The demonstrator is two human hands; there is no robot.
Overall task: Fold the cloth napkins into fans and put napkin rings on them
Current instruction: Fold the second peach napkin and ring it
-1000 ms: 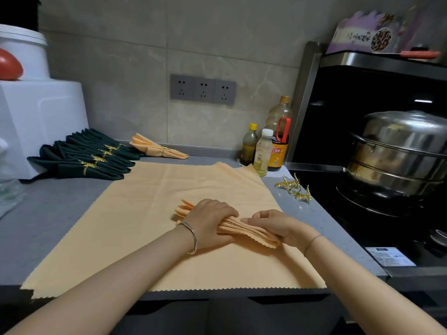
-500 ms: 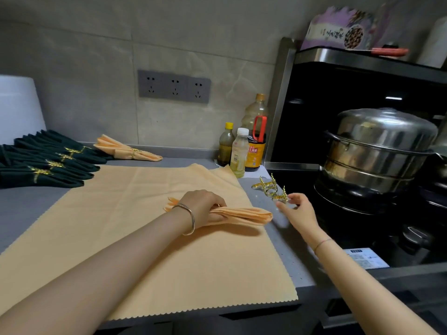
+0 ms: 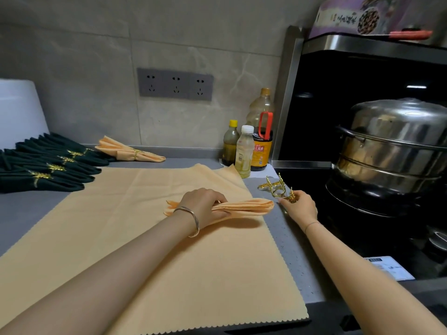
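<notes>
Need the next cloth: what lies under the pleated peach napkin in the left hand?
A flat peach cloth with a zigzag edge, spread on the grey countertop. Anything beneath that cloth is covered.

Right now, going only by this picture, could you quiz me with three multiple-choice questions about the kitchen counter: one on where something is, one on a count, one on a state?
1. Where are the gold napkin rings?
A) on the countertop, right of the flat peach cloth
B) on the steamer lid
C) on the green napkins

2. How many bottles stand by the wall?
A) one
B) three
C) five

3. The pleated peach napkin in the left hand is:
A) ringed
B) not yet ringed
C) spread flat

Answers:
1 A, they sit on the grey counter, where the right hand pinches one.
2 B, three stand together.
3 B, no ring circles it.
</notes>
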